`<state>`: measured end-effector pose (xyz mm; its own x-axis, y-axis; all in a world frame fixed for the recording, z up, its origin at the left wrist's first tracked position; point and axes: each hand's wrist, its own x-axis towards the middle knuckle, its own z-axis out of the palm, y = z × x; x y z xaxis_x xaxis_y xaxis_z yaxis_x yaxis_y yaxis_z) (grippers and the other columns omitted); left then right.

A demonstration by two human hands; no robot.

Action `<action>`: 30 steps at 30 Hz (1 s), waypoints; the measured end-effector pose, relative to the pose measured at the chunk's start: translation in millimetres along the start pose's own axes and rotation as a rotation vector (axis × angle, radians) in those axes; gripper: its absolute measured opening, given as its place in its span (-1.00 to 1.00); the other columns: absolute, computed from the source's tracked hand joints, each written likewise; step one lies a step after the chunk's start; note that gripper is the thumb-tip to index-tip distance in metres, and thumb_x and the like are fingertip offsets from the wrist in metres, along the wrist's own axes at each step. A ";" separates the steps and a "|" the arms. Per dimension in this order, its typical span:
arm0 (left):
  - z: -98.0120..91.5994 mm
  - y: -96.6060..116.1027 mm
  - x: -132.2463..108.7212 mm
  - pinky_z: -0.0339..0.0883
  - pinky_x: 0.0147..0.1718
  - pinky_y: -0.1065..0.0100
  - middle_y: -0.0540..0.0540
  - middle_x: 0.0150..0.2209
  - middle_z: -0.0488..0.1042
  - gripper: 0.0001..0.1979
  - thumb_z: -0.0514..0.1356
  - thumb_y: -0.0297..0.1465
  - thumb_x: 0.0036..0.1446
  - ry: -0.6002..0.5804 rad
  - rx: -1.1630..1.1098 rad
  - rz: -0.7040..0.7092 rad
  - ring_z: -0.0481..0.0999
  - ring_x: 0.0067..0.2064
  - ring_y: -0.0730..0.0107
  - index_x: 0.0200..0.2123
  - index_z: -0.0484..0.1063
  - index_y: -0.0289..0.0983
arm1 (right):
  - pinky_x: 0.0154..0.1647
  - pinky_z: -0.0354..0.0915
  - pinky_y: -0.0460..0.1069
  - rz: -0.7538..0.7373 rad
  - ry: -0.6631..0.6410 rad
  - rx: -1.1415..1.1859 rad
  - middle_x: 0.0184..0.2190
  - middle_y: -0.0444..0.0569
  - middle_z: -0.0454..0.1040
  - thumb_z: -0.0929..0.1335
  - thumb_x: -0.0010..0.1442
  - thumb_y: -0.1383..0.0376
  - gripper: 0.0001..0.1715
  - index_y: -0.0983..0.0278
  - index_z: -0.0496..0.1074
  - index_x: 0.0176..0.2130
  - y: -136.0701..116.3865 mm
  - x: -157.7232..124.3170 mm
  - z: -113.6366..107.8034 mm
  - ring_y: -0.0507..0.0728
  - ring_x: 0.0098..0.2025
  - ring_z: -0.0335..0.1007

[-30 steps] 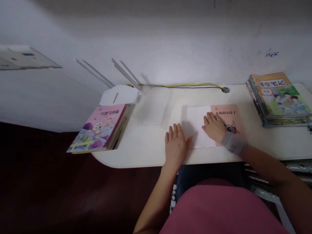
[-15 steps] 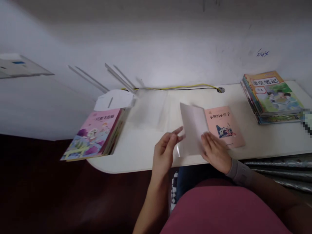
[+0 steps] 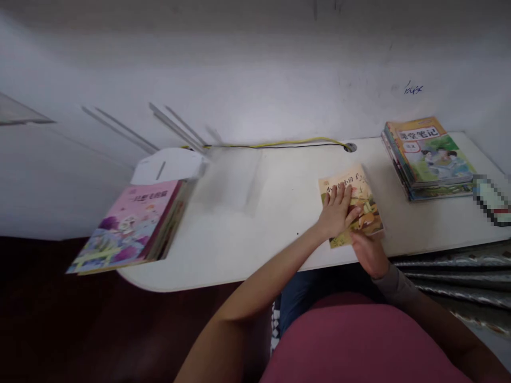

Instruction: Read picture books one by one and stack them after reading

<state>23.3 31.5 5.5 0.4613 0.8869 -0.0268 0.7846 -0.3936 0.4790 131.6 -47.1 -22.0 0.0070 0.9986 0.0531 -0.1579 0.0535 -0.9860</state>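
Left-hand grip is lying open, its fingers spreading over the cover of a closed yellow storybook, which is resting near the front edge of the white counter. Right-hand grip is meeting the storybook's lower right edge; whether it is pinching, I cannot tell. A workbook stack is sitting to the right.

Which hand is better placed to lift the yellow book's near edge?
Right, probably: the right hand is at that edge of the yellow book; the left hand is spread across the book's front.
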 end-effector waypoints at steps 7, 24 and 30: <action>15.3 6.3 1.4 -0.21 0.23 -0.23 -0.32 0.38 -0.18 -0.17 -0.16 0.09 0.22 0.035 0.222 0.009 -0.23 0.36 -0.26 0.36 -0.15 -0.35 | 0.03 0.39 0.13 0.169 0.288 0.212 -0.10 -0.08 0.55 0.44 0.01 0.19 -0.61 0.17 0.47 -0.11 -16.4 17.6 -59.0 0.19 -0.01 0.46; 17.4 -1.1 -2.6 -0.17 0.24 -0.17 -0.38 0.37 -0.15 -0.20 -0.20 0.04 0.26 0.174 0.180 0.056 -0.22 0.38 -0.09 0.35 -0.18 -0.42 | -0.15 0.42 0.10 0.056 -0.011 -0.544 -0.20 0.03 0.56 0.37 0.08 0.14 -0.48 0.28 0.41 0.02 -44.7 33.4 -84.2 0.17 -0.23 0.51; 11.1 13.9 -20.3 -0.13 0.23 -0.17 -0.39 0.37 -0.17 -0.14 -0.12 0.06 0.23 0.184 0.191 0.097 -0.26 0.38 -0.10 0.36 -0.25 -0.41 | -0.33 0.39 0.00 0.229 -0.103 -0.210 -0.31 -0.06 0.57 0.36 -0.01 0.27 -0.29 0.29 0.26 0.15 -41.3 41.8 -77.4 0.10 -0.34 0.49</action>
<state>29.5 5.3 2.9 0.4683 0.8652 0.1795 0.8125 -0.5014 0.2972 214.8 -7.5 8.7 -0.1068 0.9799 -0.1685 0.0634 -0.1624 -0.9847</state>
